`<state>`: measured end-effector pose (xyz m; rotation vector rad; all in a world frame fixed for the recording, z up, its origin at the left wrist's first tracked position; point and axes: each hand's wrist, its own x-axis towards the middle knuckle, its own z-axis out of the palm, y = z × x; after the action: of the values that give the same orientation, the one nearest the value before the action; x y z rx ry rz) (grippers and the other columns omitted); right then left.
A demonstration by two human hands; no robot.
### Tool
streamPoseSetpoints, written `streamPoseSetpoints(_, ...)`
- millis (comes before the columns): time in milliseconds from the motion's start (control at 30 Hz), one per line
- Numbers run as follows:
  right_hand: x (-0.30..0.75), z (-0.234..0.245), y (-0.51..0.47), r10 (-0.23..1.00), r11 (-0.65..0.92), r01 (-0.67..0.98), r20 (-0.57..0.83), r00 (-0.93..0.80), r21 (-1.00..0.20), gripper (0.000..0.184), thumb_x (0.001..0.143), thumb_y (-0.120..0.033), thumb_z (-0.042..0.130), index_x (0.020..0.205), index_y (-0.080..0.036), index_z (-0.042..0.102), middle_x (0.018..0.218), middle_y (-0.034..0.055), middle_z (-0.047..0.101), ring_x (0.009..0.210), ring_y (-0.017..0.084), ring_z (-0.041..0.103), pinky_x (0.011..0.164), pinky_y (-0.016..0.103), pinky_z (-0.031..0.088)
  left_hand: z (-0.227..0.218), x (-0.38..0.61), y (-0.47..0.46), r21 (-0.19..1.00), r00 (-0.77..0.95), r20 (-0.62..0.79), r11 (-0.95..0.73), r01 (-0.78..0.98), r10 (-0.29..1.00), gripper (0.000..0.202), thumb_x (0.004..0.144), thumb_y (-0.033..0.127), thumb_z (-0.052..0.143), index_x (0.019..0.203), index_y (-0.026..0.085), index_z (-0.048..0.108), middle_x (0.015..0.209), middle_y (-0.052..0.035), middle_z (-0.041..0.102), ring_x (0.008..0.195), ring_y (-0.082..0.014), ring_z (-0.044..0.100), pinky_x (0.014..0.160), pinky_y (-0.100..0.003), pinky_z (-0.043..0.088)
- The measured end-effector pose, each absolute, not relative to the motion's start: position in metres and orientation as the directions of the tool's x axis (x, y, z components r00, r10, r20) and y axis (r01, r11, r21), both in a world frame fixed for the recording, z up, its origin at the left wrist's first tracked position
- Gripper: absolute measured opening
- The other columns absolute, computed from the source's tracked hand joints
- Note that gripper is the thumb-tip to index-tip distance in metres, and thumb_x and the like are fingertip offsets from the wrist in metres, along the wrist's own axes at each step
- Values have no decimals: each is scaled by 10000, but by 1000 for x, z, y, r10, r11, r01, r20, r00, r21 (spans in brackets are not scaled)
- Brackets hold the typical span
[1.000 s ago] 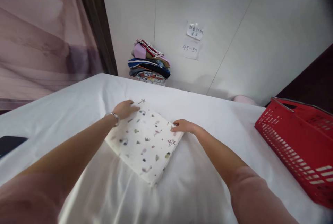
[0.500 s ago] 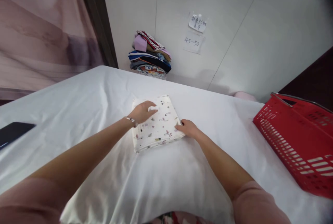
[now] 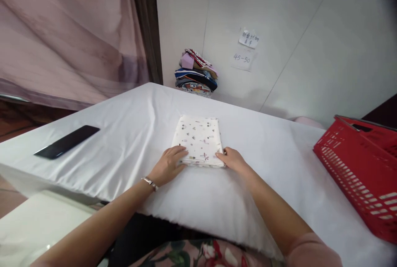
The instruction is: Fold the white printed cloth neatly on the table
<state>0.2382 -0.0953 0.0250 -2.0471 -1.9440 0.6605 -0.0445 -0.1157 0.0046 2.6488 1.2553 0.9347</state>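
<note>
A folded white cloth (image 3: 198,137) with small printed motifs lies flat as a layered rectangle on the white-covered table. My left hand (image 3: 169,164) rests at its near left corner, with the fingers stretched over the top and the thumb apart by the near edge. A silver band circles that wrist. At the near right corner my right hand (image 3: 235,159) grips the cloth, thumb on top and the other fingers tucked at its side and partly hidden.
A black phone-like slab (image 3: 66,142) lies on the table (image 3: 263,143) at left. The red perforated basket (image 3: 356,172) stands at right. Behind the table is a stack of folded fabrics (image 3: 197,72). A pale stool-like surface (image 3: 40,221) sits lower left, below the table edge.
My left hand has moved back towards me, from the cloth's left middle to its near left corner. The cloth looks squarer to me. My right hand keeps its corner. The view has shifted left.
</note>
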Motion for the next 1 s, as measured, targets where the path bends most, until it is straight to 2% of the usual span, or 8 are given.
streamPoseSetpoints(67, 237, 24, -106, 998, 12, 902, 59, 15, -432, 343, 774, -467, 508, 947, -180, 578, 926, 83, 602, 826, 206, 553, 638, 275, 396, 5, -46, -120, 346, 446, 504, -645, 681, 740, 350, 807, 325, 527, 1139, 215, 536, 1193, -92, 534, 1119, -230, 484, 938, -435, 414)
streamPoseSetpoints(133, 234, 24, -115, 956, 187, 879, 287, -60, -438, 287, 812, -364, 488, 1032, -193, 559, 1021, 84, 575, 940, 209, 520, 736, 294, 401, 5, -46, -123, 406, 374, 514, -603, 686, 772, 313, 819, 340, 508, 1106, 227, 562, 1179, -74, 545, 1085, -214, 509, 909, -399, 447)
streamPoseSetpoints(233, 224, 24, -123, 863, 428, 785, 462, -206, -448, 181, 833, -259, 478, 963, -217, 597, 982, 50, 593, 942, 184, 510, 816, 298, 387, 6, -46, -125, 464, 268, 537, -545, 698, 800, 239, 847, 312, 459, 991, 206, 618, 1065, -62, 597, 989, -186, 551, 852, -349, 481)
streamPoseSetpoints(333, 211, 25, -124, 828, 529, 735, 449, -336, -425, 136, 834, -235, 500, 867, -221, 632, 869, 25, 612, 854, 168, 524, 786, 288, 390, 9, -47, -126, 445, 248, 554, -535, 718, 795, 235, 864, 283, 422, 910, 197, 636, 950, -54, 622, 903, -170, 563, 814, -330, 485)
streamPoseSetpoints(467, 196, 21, -122, 809, 571, 741, 397, -434, -354, 179, 856, -229, 485, 803, -220, 656, 805, 23, 599, 805, 154, 521, 754, 280, 385, 14, -46, -128, 360, 331, 528, -560, 746, 782, 243, 876, 263, 402, 930, 199, 630, 922, -61, 619, 873, -177, 549, 777, -333, 477)
streamPoseSetpoints(667, 193, 15, -123, 804, 576, 755, 381, -456, -312, 155, 845, -233, 514, 906, -213, 654, 856, 43, 592, 823, 173, 512, 752, 299, 384, 20, -44, -126, 239, 478, 463, -625, 743, 746, 252, 892, 269, 386, 984, 197, 609, 937, -72, 608, 867, -184, 529, 765, -349, 451)
streamPoseSetpoints(800, 196, 11, -124, 790, 594, 740, 406, -459, -318, 187, 865, -228, 480, 935, -216, 653, 852, 51, 591, 822, 177, 506, 741, 306, 383, 19, -43, -122, 217, 500, 445, -630, 745, 743, 251, 896, 262, 380, 978, 206, 611, 924, -65, 603, 862, -179, 524, 750, -330, 439)
streamPoseSetpoints(1000, 198, 6, -125, 772, 605, 716, 476, -421, -348, 221, 888, -225, 433, 875, -208, 653, 817, 46, 580, 793, 170, 491, 732, 296, 374, 22, -39, -122, 205, 496, 455, -629, 750, 740, 273, 903, 252, 353, 894, 186, 618, 865, -68, 600, 815, -174, 523, 729, -319, 432)
